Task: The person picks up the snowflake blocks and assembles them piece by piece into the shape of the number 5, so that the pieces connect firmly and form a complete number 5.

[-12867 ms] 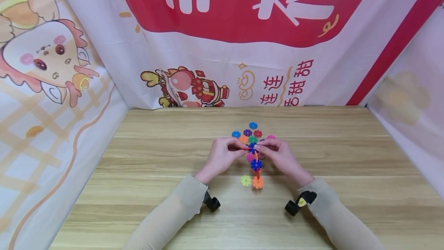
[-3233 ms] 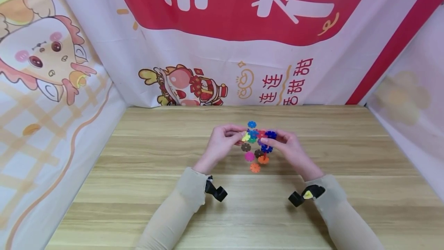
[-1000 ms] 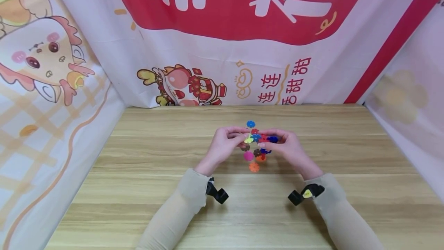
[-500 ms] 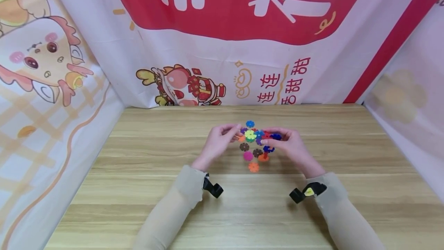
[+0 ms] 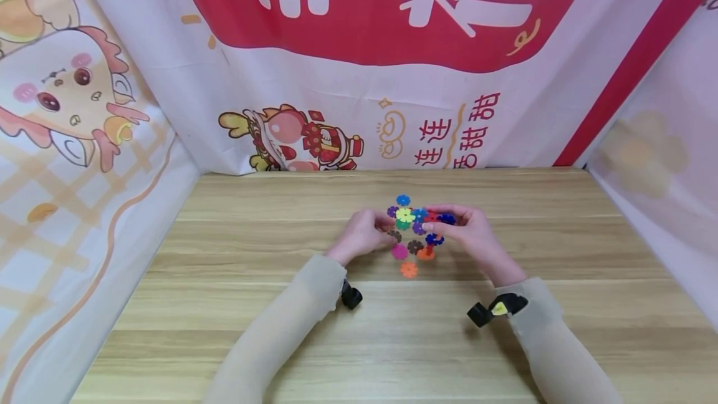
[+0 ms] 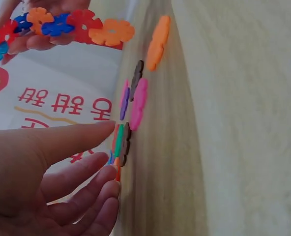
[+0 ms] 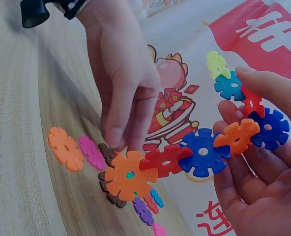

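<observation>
My right hand (image 5: 478, 237) holds up a curved chain of linked snowflake discs (image 7: 200, 166), with thumb and fingers around its middle. The chain runs from a yellow disc (image 7: 215, 64) through teal, red, dark blue and orange ones to an orange disc (image 7: 117, 179) at its lower end. My left hand (image 5: 361, 237) is low over the table beside the loose discs. Its thumb and fingertips stand apart near a brown disc (image 6: 126, 147) and a green disc (image 6: 119, 140). Part of the loose group is hidden behind this hand and the chain.
Several loose snowflake discs lie on the wooden table (image 5: 269, 229), among them a pink disc (image 5: 400, 251), an orange disc (image 5: 409, 269) nearest the body and a blue disc (image 5: 403, 200) farthest off. A printed cloth (image 5: 336, 98) hangs behind the table.
The yellow disc, earlier in my left fingers, now sits on the chain's end. My left hand has let go and moved down toward the loose discs; the right keeps holding the chain.
</observation>
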`<action>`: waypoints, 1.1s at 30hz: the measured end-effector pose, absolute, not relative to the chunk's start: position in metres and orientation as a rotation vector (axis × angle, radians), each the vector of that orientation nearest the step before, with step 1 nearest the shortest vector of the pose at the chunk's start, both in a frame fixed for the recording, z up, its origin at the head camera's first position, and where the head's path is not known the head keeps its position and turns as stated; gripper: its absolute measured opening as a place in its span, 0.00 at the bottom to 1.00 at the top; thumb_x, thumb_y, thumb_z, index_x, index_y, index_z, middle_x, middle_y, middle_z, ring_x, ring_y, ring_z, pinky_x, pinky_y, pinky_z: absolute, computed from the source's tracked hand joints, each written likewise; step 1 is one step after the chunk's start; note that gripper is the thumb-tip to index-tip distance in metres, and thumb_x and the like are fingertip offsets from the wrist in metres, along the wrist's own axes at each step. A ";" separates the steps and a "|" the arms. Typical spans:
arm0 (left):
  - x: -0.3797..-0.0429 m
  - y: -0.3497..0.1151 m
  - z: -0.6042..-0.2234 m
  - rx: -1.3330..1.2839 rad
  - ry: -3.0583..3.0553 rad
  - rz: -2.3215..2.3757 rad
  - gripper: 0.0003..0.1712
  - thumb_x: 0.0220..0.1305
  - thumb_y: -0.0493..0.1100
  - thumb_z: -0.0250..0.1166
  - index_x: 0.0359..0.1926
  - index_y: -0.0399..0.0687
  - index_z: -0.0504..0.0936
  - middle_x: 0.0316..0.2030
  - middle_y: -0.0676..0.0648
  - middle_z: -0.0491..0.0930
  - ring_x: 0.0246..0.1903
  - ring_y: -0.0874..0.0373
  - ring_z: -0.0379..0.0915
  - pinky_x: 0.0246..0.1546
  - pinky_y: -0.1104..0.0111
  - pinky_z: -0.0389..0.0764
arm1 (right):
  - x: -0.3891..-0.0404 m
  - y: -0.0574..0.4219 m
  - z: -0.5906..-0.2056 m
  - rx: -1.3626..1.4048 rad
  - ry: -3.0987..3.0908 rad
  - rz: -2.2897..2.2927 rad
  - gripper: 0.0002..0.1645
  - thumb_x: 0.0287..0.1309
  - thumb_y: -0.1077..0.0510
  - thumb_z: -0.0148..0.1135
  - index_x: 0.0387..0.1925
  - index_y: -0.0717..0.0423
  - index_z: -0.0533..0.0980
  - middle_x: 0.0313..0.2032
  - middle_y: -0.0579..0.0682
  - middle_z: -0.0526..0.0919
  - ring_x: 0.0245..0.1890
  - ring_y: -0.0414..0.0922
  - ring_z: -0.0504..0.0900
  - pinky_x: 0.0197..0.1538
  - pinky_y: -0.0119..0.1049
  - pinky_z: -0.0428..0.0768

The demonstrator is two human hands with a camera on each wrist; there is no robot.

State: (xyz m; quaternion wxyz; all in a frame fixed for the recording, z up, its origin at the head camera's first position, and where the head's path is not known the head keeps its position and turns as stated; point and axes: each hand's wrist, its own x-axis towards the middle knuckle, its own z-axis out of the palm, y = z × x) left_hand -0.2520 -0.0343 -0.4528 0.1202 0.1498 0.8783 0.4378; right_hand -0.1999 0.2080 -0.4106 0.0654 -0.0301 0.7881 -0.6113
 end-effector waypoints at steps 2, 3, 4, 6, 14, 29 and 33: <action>-0.253 -0.034 -0.455 0.426 2.577 1.243 0.23 0.53 0.39 0.79 0.51 0.48 0.86 0.42 0.52 0.84 0.42 0.59 0.78 0.47 0.65 0.80 | -0.200 0.208 -0.411 -0.086 2.384 -1.837 0.33 0.56 0.43 0.77 0.59 0.53 0.81 0.52 0.54 0.84 0.51 0.52 0.79 0.56 0.46 0.71; -0.254 -0.033 -0.455 0.417 2.575 1.231 0.23 0.53 0.39 0.80 0.51 0.48 0.87 0.42 0.53 0.84 0.42 0.59 0.77 0.47 0.65 0.79 | -0.200 0.208 -0.411 -0.082 2.386 -1.834 0.33 0.56 0.42 0.77 0.59 0.53 0.81 0.52 0.54 0.84 0.51 0.52 0.79 0.56 0.46 0.70; -0.254 -0.033 -0.455 0.409 2.578 1.219 0.22 0.52 0.39 0.80 0.50 0.48 0.87 0.41 0.53 0.83 0.42 0.59 0.77 0.46 0.65 0.79 | -0.200 0.208 -0.411 -0.079 2.389 -1.830 0.33 0.56 0.42 0.77 0.59 0.52 0.81 0.53 0.54 0.84 0.51 0.52 0.79 0.56 0.46 0.70; -0.254 -0.032 -0.454 0.395 2.581 1.204 0.21 0.52 0.39 0.80 0.49 0.48 0.87 0.39 0.53 0.82 0.40 0.58 0.76 0.45 0.64 0.79 | -0.200 0.207 -0.410 -0.077 2.390 -1.826 0.33 0.56 0.42 0.77 0.59 0.52 0.81 0.53 0.54 0.84 0.51 0.52 0.79 0.55 0.46 0.70; -0.252 -0.029 -0.450 0.361 2.578 1.201 0.16 0.54 0.38 0.80 0.42 0.48 0.84 0.34 0.52 0.82 0.36 0.57 0.77 0.40 0.64 0.79 | -0.200 0.208 -0.411 -0.076 2.395 -1.829 0.33 0.56 0.42 0.77 0.59 0.52 0.81 0.52 0.53 0.84 0.52 0.52 0.77 0.54 0.46 0.69; -0.238 -0.054 -0.434 0.468 2.553 1.633 0.08 0.58 0.37 0.77 0.39 0.46 0.87 0.33 0.53 0.86 0.34 0.58 0.82 0.39 0.67 0.84 | -0.200 0.208 -0.413 -0.103 2.403 -1.828 0.32 0.55 0.43 0.77 0.59 0.51 0.81 0.51 0.52 0.85 0.51 0.52 0.76 0.52 0.45 0.69; -0.231 -0.062 -0.424 0.448 2.524 1.718 0.08 0.58 0.37 0.77 0.39 0.48 0.88 0.35 0.53 0.86 0.36 0.57 0.82 0.41 0.65 0.84 | -0.201 0.208 -0.414 -0.129 2.414 -1.824 0.32 0.56 0.44 0.77 0.59 0.52 0.81 0.50 0.52 0.85 0.51 0.52 0.77 0.50 0.44 0.70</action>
